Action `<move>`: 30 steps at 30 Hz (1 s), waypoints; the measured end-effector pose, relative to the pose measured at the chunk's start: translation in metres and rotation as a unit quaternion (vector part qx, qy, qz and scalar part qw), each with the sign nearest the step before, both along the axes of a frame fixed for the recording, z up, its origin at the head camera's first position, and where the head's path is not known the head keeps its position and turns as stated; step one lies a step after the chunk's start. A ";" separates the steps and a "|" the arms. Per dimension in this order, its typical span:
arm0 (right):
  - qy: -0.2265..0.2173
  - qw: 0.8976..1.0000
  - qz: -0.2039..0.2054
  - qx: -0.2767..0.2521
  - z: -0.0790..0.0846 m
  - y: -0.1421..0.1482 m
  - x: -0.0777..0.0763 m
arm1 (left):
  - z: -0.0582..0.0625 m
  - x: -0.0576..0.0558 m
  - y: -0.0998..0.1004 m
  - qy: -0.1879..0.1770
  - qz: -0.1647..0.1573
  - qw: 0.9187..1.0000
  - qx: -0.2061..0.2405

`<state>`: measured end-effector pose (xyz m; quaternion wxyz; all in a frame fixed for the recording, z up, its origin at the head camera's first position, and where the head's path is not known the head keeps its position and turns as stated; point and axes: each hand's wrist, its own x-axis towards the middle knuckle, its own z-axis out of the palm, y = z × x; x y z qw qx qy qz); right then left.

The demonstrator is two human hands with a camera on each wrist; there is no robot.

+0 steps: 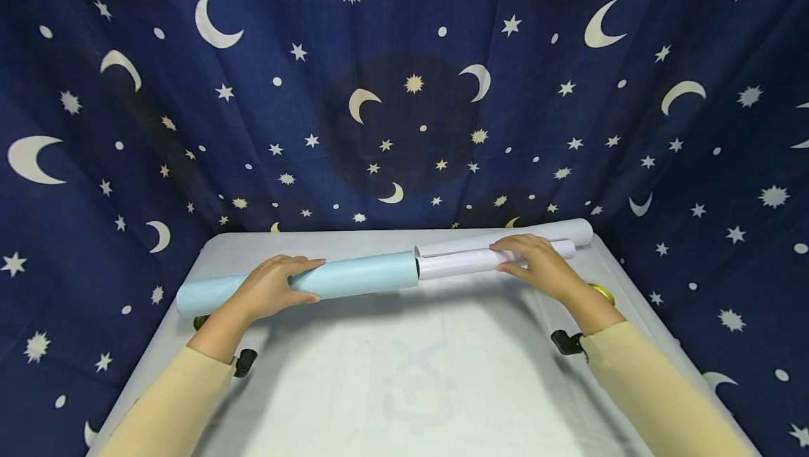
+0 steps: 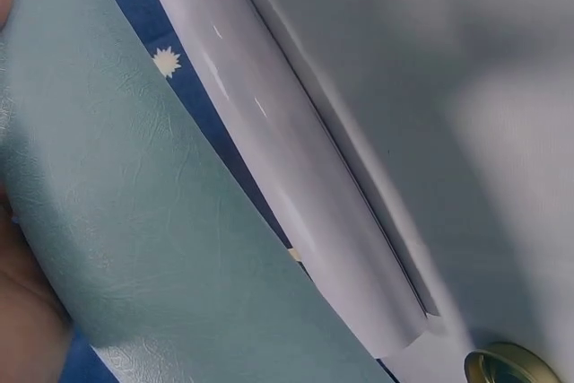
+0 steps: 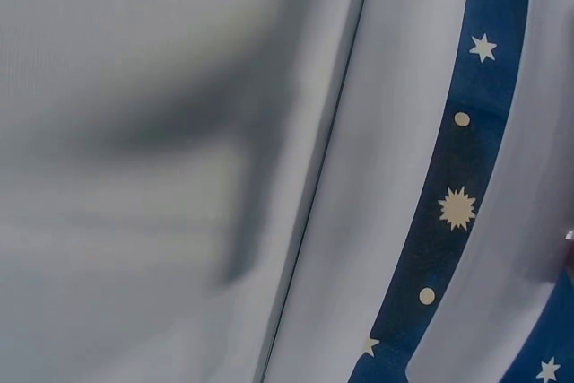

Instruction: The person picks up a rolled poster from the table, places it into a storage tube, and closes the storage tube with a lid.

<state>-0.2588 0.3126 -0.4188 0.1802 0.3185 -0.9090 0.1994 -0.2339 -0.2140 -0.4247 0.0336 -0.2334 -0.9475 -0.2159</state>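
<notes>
My left hand (image 1: 265, 287) grips the middle of a pale blue paper roll (image 1: 363, 274), thumb on the near side. With my right hand (image 1: 537, 264) I hold a thinner white paper roll (image 1: 458, 264). Its left end meets the blue roll's right end, where a dark gap shows at the rim. Just behind lies another white roll (image 1: 565, 230). In the left wrist view, the textured blue roll (image 2: 170, 177) crosses in front of a glossy white roll (image 2: 278, 168). The right wrist view has the held white roll (image 3: 516, 213) beside a long white roll (image 3: 386, 132).
A white-covered table (image 1: 480, 373) extends under both arms. One gold ring (image 1: 602, 293) sits by the right wrist, and another ring (image 1: 200, 321) is mostly hidden at the left. A dark blue curtain (image 1: 379, 29) with moons and stars surrounds the table.
</notes>
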 end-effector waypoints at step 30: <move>-0.024 0.998 0.047 -0.016 -0.009 -0.031 0.001 | -0.006 0.010 0.014 -0.039 -0.018 0.998 0.047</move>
